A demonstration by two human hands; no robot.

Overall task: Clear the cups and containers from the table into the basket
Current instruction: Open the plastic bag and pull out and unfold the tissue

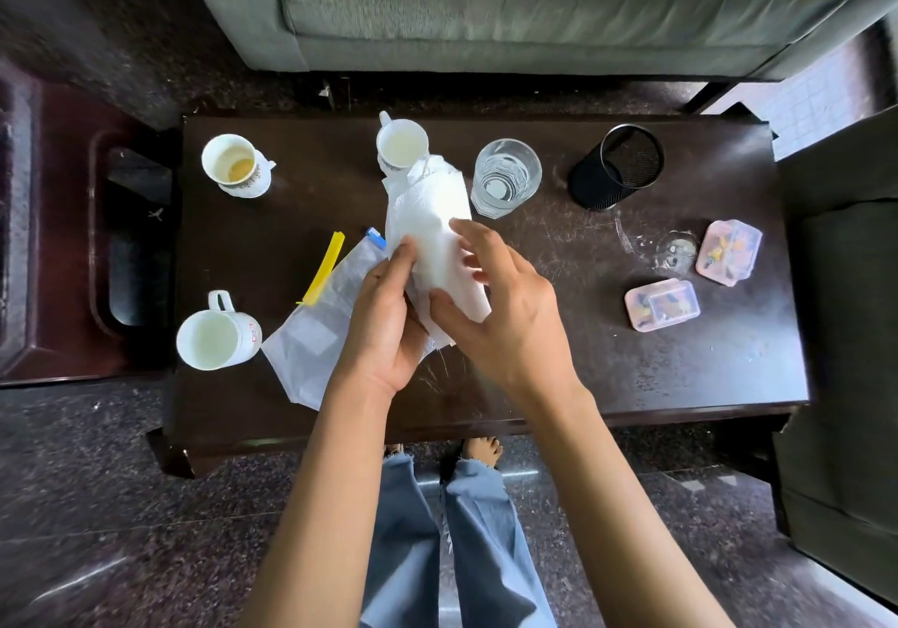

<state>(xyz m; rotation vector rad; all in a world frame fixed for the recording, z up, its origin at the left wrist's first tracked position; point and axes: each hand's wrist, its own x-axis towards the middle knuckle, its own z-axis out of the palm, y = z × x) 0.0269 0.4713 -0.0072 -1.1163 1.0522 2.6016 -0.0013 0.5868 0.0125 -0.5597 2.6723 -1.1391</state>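
Over the middle of the dark wooden table point(583, 365) I hold a white woven bag point(432, 219). My left hand point(384, 321) grips its lower end, and my right hand point(500, 307) pinches its side with fingers spread. On the table stand a white cup on a saucer point(233, 166) at the far left, a white mug point(401, 146) behind the bag, a white mug point(214, 336) at the near left, a clear glass point(505, 178), and two small pink lidded containers point(729, 251) point(661, 304) at the right. No basket is in view.
A black mesh pen holder point(617, 166) lies tilted at the far right. A clear zip bag with a yellow strip point(320, 307) lies left of my hands. A grey sofa point(534, 5) stands beyond the table, a dark side table point(63, 238) at left.
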